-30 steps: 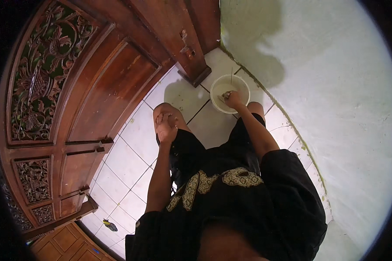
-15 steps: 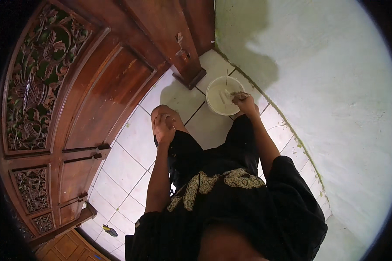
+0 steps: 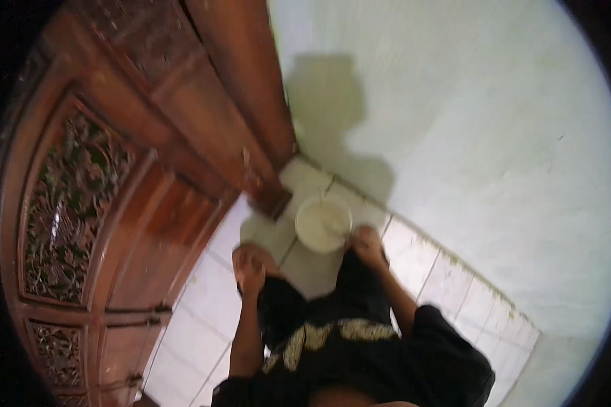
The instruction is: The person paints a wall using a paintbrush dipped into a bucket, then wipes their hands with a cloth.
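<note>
A round white bucket (image 3: 319,250) stands on the tiled floor in front of my knees, with pale, whitish contents. A thin stick rises at its far side. My right hand (image 3: 368,248) is closed beside the bucket's right rim, by my right knee. Something slim and pale seems to run from its fingers into the bucket, too blurred to name. My left hand (image 3: 251,271) lies on my left knee with its fingers spread over it and holds nothing.
A pale green wall (image 3: 468,149) rises on the right, with my shadow on it. Dark wooden furniture with carved panels (image 3: 71,217) lines the left, its thick post (image 3: 271,197) just beyond the bucket. White tiles (image 3: 197,292) cover the floor.
The view has tipped up, so the bucket and my legs sit lower and more wall shows. My right hand has drawn back from above the bucket to its near right rim. My left hand stays on the knee.
</note>
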A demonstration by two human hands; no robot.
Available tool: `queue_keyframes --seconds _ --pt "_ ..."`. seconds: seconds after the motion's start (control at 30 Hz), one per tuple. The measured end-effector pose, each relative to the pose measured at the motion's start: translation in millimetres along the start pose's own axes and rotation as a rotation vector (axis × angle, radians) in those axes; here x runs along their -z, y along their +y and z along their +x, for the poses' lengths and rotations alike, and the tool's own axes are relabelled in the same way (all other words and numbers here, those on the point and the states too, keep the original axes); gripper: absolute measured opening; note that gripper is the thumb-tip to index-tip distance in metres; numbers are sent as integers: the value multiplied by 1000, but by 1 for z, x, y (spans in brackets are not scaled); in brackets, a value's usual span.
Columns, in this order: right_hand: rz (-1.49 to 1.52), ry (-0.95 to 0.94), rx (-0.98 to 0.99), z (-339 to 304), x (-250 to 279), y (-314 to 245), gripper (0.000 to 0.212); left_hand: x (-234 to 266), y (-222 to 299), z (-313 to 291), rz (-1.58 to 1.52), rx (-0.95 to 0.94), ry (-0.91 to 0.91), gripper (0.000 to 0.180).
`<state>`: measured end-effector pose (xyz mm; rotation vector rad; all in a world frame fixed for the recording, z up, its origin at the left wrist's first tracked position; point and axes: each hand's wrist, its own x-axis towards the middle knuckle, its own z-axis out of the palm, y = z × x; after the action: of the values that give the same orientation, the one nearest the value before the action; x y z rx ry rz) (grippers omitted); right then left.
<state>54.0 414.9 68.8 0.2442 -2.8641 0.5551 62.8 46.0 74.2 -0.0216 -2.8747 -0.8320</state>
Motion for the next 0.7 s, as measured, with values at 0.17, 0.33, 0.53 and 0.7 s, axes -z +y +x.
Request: queue_keyframes --seconds 0.17,0.33,0.53,0.7 --pt "443 75 -185 -19 4 -18 3 16 33 9 -128 108 -126 30" --pt "514 95 -99 -2 10 -29 5 -13 -10 15 75 -374 49 20" --pt "348 103 -32 18 29 -43 11 -29 17 48 -52 -91 -112 24" --pt "485 106 -63 9 21 -42 10 -42 -1 46 -67 -136 -103 25"
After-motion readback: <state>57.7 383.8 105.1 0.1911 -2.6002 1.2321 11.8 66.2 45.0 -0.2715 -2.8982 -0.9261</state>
